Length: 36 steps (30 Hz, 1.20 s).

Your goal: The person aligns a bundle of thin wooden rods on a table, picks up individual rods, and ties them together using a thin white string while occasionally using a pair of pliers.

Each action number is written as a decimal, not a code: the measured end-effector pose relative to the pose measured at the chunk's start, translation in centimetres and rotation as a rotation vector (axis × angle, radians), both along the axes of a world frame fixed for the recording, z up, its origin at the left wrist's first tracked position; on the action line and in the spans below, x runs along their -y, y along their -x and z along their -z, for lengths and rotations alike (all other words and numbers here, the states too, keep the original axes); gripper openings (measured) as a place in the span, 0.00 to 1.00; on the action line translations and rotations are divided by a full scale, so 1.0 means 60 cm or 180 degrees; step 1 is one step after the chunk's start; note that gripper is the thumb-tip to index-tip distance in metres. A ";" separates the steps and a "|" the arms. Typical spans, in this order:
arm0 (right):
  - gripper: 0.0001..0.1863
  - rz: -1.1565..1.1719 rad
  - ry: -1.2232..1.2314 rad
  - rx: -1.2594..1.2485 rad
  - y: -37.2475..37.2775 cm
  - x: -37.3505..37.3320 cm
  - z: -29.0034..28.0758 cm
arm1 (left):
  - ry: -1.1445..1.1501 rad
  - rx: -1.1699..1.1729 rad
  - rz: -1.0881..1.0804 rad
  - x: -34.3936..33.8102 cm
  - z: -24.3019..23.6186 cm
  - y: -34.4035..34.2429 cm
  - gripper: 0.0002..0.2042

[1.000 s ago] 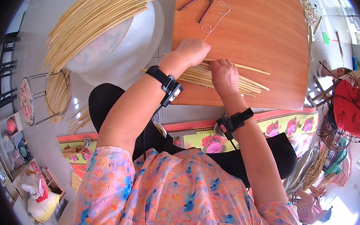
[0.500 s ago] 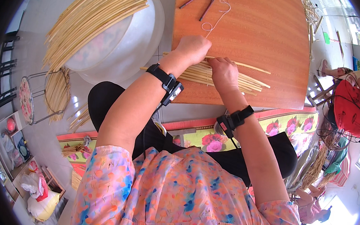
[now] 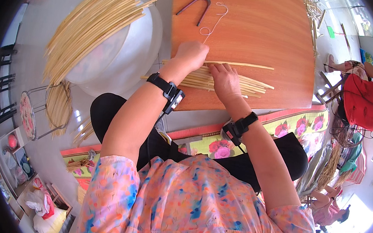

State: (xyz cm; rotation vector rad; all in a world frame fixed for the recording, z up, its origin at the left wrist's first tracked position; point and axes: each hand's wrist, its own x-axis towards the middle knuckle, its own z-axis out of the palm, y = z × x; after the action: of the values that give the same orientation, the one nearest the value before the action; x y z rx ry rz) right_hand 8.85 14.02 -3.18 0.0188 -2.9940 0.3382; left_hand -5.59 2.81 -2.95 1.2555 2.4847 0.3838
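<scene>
On the orange-brown wooden table (image 3: 255,25) lies a row of pale straw-coloured sticks (image 3: 252,86), with one stick set a little apart on the far side. My right hand (image 3: 225,81) rests over the sticks, its fingers bent down onto them near the far stick. Just left of it, my left hand (image 3: 192,55) is closed in a fist at the far stick's left part. A thin white string (image 3: 207,32) runs from that fist in a loose loop across the table. What the left fingers pinch besides the string is hidden. Dark-handled pliers (image 3: 199,8) lie beyond the left hand.
A large bundle of long sticks (image 3: 95,26) leans over a pale round tub (image 3: 146,39) at left. Near it stands a round-seated stool (image 3: 29,115). A flowered cloth (image 3: 223,148) lies below the table's near edge. Two people are at the right, one in red (image 3: 365,102).
The view has turned slightly, shifting the table and sticks in the picture. My right fingers look a little flatter over the sticks; my left fist stays at the string.
</scene>
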 end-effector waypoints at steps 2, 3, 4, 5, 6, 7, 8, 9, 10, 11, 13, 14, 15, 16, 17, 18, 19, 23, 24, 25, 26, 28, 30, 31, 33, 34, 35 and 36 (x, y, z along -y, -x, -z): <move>0.15 0.0048 0.0080 -0.0066 -0.001 -0.004 0.002 | 0.0096 0.0030 0.0032 -0.002 -0.004 0.000 0.02; 0.13 0.0074 0.0169 -0.0124 -0.001 -0.005 0.003 | 0.0095 0.0021 0.0044 -0.002 -0.005 -0.001 0.02; 0.13 0.0083 0.0167 -0.0133 -0.001 -0.007 0.004 | 0.0107 0.0045 0.0034 -0.003 -0.007 -0.001 0.02; 0.14 0.0117 0.0211 -0.0066 0.000 -0.007 0.002 | 0.0123 0.0074 0.0015 -0.002 -0.006 -0.002 0.02; 0.14 0.0149 0.0254 0.0001 0.002 -0.006 0.000 | 0.0125 0.0069 0.0014 -0.001 -0.005 -0.002 0.02; 0.14 0.0146 0.0256 -0.0004 0.003 -0.004 -0.001 | 0.0127 0.0094 0.0005 0.000 -0.005 -0.001 0.02; 0.16 0.0182 0.0326 -0.0081 0.006 -0.001 -0.006 | 0.0127 0.0121 -0.0007 0.001 -0.006 -0.002 0.02; 0.18 0.0215 0.0397 -0.0158 0.008 0.001 -0.009 | 0.0128 0.0116 -0.0014 0.002 -0.008 -0.002 0.02; 0.18 0.0205 0.0399 -0.0163 0.010 0.001 -0.010 | 0.0100 0.0136 -0.0030 0.003 -0.010 -0.003 0.02; 0.19 0.0215 0.0443 -0.0060 0.011 -0.001 -0.010 | 0.0066 0.0171 -0.0032 0.001 -0.010 -0.003 0.02; 0.19 0.0227 0.0483 0.0053 0.012 -0.004 -0.010 | 0.0052 0.0196 0.0003 -0.001 -0.012 -0.003 0.03; 0.20 0.0207 0.0478 0.0095 0.013 -0.003 -0.010 | 0.0053 0.0199 0.0024 0.000 -0.012 -0.003 0.03; 0.20 0.0187 0.0473 0.0137 0.013 -0.003 -0.010 | 0.0058 0.0199 0.0014 0.001 -0.013 -0.004 0.03; 0.20 0.0178 0.0477 0.0139 0.014 -0.002 -0.010 | 0.0017 0.0136 0.0037 0.002 -0.013 -0.004 0.03; 0.19 0.0155 0.0431 0.0171 0.014 -0.003 -0.010 | -0.0025 0.0073 0.0061 0.003 -0.013 -0.004 0.03; 0.18 0.0134 0.0385 0.0204 0.015 -0.003 -0.009 | -0.0022 0.0074 0.0054 0.003 -0.013 -0.004 0.03; 0.18 0.0128 0.0388 0.0206 0.015 -0.004 -0.008 | -0.0059 0.0052 0.0035 0.002 -0.014 -0.004 0.05; 0.17 0.0137 0.0390 0.0184 0.014 -0.009 0.000 | -0.0117 -0.0053 -0.0007 -0.001 -0.021 -0.009 0.06; 0.16 0.0126 0.0387 0.0150 0.015 -0.010 0.000 | -0.0118 -0.0056 -0.0006 0.000 -0.017 -0.009 0.06; 0.16 0.0128 0.0385 0.0147 0.015 -0.010 0.000 | -0.0252 -0.0050 -0.0021 0.003 -0.011 -0.008 0.03; 0.17 0.0108 0.0348 0.0168 0.016 -0.010 0.000 | -0.0386 -0.0046 -0.0039 0.005 -0.008 -0.007 0.02; 0.17 0.0092 0.0307 0.0185 0.015 -0.010 -0.002 | -0.0406 -0.0063 -0.0037 0.005 0.000 -0.006 0.02; 0.17 0.0129 0.0216 0.0287 0.014 -0.009 -0.005 | -0.0418 -0.0077 -0.0034 0.006 0.004 -0.006 0.02; 0.17 0.0132 0.0219 0.0285 0.012 -0.007 -0.006 | -0.0409 -0.0068 -0.0047 0.007 0.007 -0.006 0.02; 0.17 0.0190 0.0274 0.0226 0.009 -0.005 -0.009 | -0.0406 -0.0065 -0.0043 0.007 0.006 -0.006 0.02; 0.17 0.0201 0.0275 0.0221 0.009 -0.005 -0.009 | -0.0383 -0.0090 -0.0027 0.007 0.007 -0.007 0.02; 0.17 0.0227 0.0312 0.0220 0.008 -0.005 -0.008 | -0.0359 -0.0120 -0.0004 0.008 0.008 -0.007 0.02; 0.18 0.0254 0.0351 0.0219 0.008 -0.004 -0.006 | -0.0356 -0.0130 0.0016 0.010 0.009 -0.007 0.02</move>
State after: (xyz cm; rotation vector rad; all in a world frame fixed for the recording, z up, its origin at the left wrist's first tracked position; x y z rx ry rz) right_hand 8.38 14.27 -2.83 -0.1254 -3.0279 0.5041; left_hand -5.20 2.19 -3.50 1.3246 2.5247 0.5073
